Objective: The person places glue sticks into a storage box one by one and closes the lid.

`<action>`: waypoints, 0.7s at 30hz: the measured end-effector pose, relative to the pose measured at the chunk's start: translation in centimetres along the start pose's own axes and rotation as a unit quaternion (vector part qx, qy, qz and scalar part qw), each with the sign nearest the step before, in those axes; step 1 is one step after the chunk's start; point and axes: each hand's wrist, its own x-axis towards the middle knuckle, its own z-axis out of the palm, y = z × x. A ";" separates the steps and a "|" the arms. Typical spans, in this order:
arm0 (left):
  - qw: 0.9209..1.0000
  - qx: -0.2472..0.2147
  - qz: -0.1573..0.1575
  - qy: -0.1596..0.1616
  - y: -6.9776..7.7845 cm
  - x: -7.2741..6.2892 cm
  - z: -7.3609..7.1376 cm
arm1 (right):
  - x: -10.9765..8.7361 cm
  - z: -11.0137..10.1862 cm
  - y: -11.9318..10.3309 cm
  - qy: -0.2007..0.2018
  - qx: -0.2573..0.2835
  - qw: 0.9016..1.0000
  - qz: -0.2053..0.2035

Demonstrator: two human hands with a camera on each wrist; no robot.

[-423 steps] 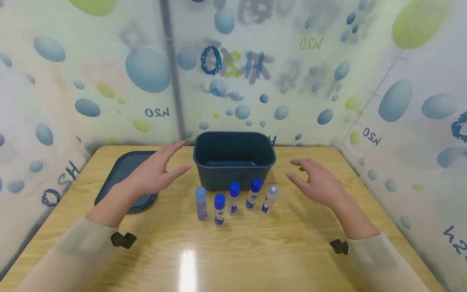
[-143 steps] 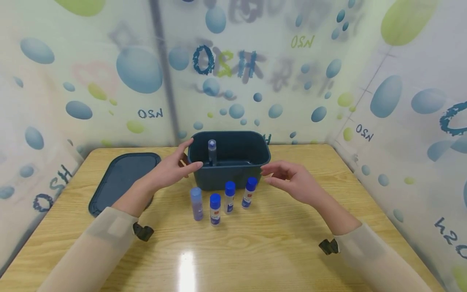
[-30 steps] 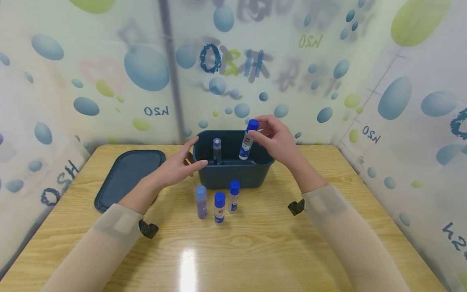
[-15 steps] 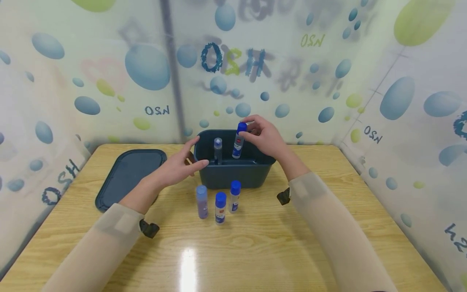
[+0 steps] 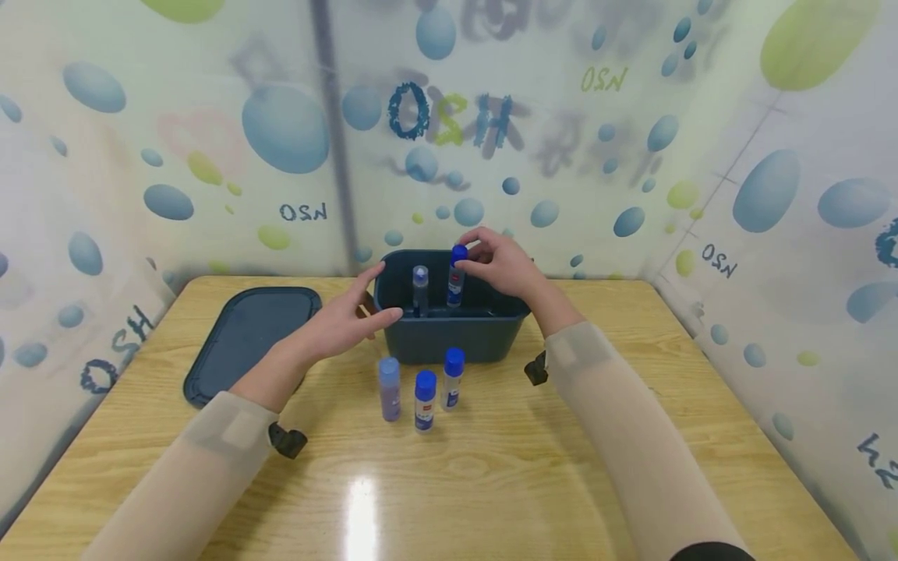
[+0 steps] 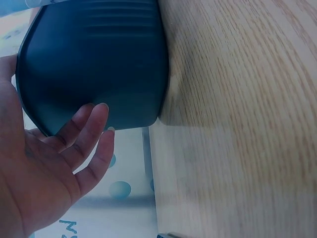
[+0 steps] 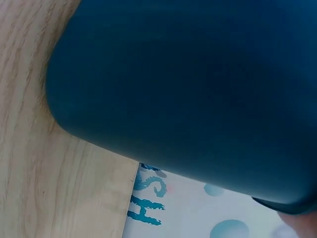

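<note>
A dark blue bin stands at the back middle of the table. My right hand pinches the blue cap of a white-labelled glue stick, which stands nearly upright inside the bin. To its left, a clear-capped glue tube is upright in the bin. My left hand rests against the bin's left end, index finger near the back rim and thumb near the front rim; its relaxed fingers lie by the end wall in the left wrist view. Before the bin stand a pale purple tube and two blue-capped glue sticks.
A dark flat lid lies on the wooden table, left of the bin and partly behind my left forearm. Patterned sheet walls enclose the table at the back and sides. The bin's wall fills most of the right wrist view.
Earlier, all the tubes stood on the table; the clear-capped one, then a blue-capped stick, went into the bin. In the last second my right hand has moved that stick left and lower.
</note>
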 end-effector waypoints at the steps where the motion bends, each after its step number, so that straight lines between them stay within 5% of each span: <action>1: 1.000 0.002 0.002 0.000 0.0 0.0 0.0 | 0.0 0.0 0.1 -0.001 -0.001 1.000 0.002; 21: 1.000 0.004 0.004 -0.004 0.1 -0.1 0.1 | 0.2 0.4 0.7 -0.082 -0.044 0.995 0.017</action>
